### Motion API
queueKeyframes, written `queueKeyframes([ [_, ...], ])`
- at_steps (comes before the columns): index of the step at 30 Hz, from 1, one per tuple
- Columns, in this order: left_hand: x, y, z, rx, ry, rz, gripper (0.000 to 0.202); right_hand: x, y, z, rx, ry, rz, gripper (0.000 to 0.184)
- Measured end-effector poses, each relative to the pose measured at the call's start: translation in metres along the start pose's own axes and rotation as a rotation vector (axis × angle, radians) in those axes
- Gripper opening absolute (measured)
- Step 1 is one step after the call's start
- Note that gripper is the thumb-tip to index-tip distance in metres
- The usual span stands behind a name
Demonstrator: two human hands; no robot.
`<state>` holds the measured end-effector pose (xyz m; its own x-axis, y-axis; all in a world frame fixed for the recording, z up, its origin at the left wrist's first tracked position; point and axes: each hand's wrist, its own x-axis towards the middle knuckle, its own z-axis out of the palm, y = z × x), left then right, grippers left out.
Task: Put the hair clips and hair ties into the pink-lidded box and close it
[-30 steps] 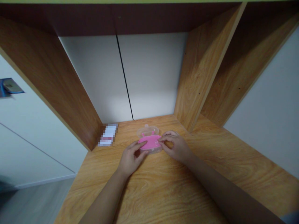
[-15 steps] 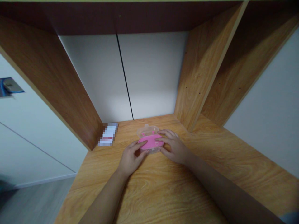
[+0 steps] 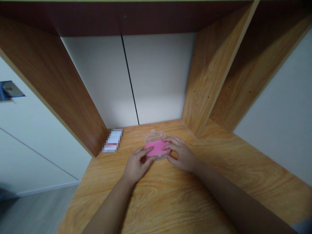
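Observation:
A small clear plastic case lies on the wooden desk. Its transparent lid is swung back toward the far panel. An oval pink piece sits over the base. My left hand grips the left end, index finger on top of the pink piece and thumb along the case's front edge. At the opposite end my right hand holds on with its thumb at the front and its fingertips on the pink piece and near the lid's right side. Whatever lies beneath the pink piece is hidden.
A white card or packet, its print blurred out, lies at the back left of the desk. Upright wooden boards flank the work area, with a white panel behind and a dark shelf overhead.
The fingers of my right hand have shifted slightly left on the pink piece. My left hand and the case look the same.

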<state>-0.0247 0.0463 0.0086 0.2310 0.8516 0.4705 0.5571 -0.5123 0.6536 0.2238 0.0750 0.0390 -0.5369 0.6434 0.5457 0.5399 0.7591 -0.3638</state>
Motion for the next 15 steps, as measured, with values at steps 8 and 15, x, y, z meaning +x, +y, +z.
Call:
queueKeyframes([
  [8,-0.001,-0.001,-0.001,0.02,-0.005,-0.014,0.039,-0.001,0.034,-0.018,-0.039,0.12,0.087,0.027],
  [15,-0.001,-0.001,-0.001,0.016,0.004,-0.003,0.039,-0.008,0.081,-0.023,-0.279,0.048,0.383,0.014],
])
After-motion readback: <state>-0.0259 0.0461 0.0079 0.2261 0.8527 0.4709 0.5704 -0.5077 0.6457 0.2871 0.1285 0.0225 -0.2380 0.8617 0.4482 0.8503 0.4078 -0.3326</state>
